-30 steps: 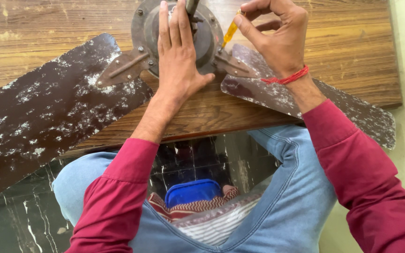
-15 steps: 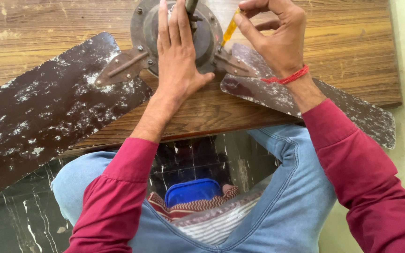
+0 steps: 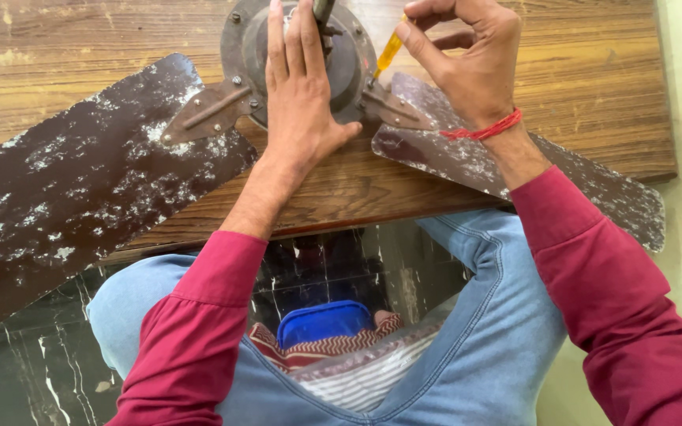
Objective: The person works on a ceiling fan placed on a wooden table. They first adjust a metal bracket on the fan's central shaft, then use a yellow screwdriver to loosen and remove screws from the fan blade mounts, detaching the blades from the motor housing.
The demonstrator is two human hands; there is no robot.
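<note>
The left hand (image 3: 301, 95) lies flat, fingers pressed together, on the round motor housing (image 3: 353, 59) of a ceiling fan on the wooden table (image 3: 593, 95). The right hand (image 3: 471, 63) pinches a yellow-handled screwdriver (image 3: 388, 54) at the blade bracket (image 3: 392, 106); its tip is hidden, probably in a screw. Keep the driver square and the housing held down. The right blade (image 3: 593, 185) overhangs the table's near edge; open room lies to the right.

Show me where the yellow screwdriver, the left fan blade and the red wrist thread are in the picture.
yellow screwdriver (image 3: 389, 53), head view, on its yellow handle.
left fan blade (image 3: 80, 189), head view, on the middle of its speckled brown surface.
red wrist thread (image 3: 483, 130), head view, on the band across the right wrist.
</note>
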